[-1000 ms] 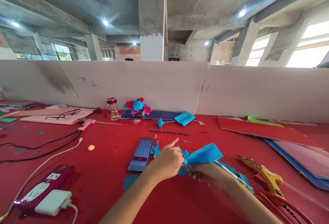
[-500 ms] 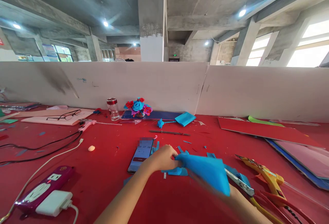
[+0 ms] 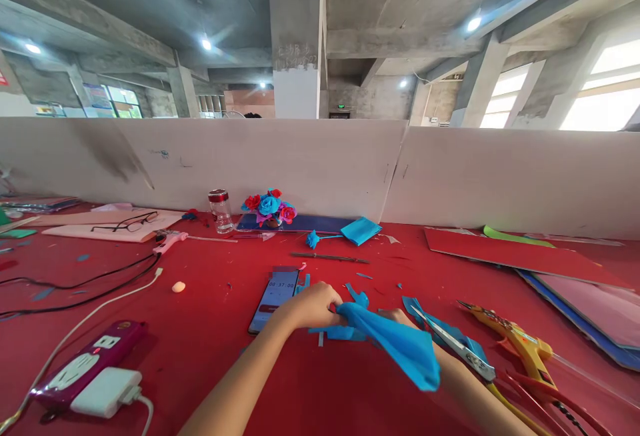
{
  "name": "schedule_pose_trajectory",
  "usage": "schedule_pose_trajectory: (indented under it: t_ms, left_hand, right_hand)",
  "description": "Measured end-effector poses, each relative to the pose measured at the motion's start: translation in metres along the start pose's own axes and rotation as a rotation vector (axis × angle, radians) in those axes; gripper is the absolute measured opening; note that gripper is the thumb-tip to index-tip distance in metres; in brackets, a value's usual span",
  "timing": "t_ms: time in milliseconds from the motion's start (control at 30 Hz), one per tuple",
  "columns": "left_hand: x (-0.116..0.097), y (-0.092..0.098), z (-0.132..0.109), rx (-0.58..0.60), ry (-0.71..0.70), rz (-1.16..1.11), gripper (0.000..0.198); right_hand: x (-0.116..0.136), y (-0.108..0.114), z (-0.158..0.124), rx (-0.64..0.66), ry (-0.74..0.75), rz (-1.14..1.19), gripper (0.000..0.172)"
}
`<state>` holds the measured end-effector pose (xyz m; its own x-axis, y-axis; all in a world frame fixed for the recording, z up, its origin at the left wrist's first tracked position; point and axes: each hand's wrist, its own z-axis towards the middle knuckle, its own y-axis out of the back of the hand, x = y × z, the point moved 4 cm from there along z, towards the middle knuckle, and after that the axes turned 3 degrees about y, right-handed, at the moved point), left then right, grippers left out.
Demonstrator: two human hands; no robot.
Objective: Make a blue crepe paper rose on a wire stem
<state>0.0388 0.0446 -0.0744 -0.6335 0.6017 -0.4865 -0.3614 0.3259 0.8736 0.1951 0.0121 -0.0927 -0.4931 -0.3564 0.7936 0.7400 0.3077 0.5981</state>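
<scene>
Since a second earlier the blue paper sheet (image 3: 400, 349) had swung down from its raised tilt and drooped toward the near edge of the table (image 3: 200, 329).
The left hand (image 3: 311, 306), forefinger no longer pointing, had its fingers curled together and pinched on the sheet's far tip, just right of the phone (image 3: 275, 293) lying flat midway between the table's near and far edges. The right hand (image 3: 397, 317) lay mostly covered under the sheet, so its fingers' grip could not be told. Scissors (image 3: 463, 346) and a yellow glue gun (image 3: 517, 343) lay toward the right edge; a power strip (image 3: 80, 366) sat by the near left corner.
</scene>
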Motion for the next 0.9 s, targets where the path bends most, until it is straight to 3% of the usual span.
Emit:
schedule_pose_trajectory:
  t_ms: [133, 267, 400, 733, 900]
  left_hand:
    - [-0.026, 0.006, -0.006, -0.248, -0.302, 0.310, 0.016]
    - [-0.048, 0.006, -0.020, -0.455, -0.512, 0.693, 0.020]
    - [-0.054, 0.000, -0.036, -0.605, -0.662, 0.867, 0.017]
    - [-0.040, -0.012, -0.045, -0.675, -0.739, 0.850, 0.015]
    - [-0.038, -0.013, -0.044, -0.633, -0.741, 0.819, 0.015]
  right_hand:
    - [0.005, 0.003, -0.001, 0.155, 0.018, 0.097, 0.020]
    - [0.007, 0.013, -0.001, 0.144, -0.027, 0.256, 0.026]
    - [0.019, 0.017, -0.004, 0.151, 0.071, 0.150, 0.021]
    - [0.011, -0.003, 0.000, 0.016, 0.128, -0.063, 0.022]
    - [0.011, -0.005, -0.001, 0.013, 0.159, -0.120, 0.024]
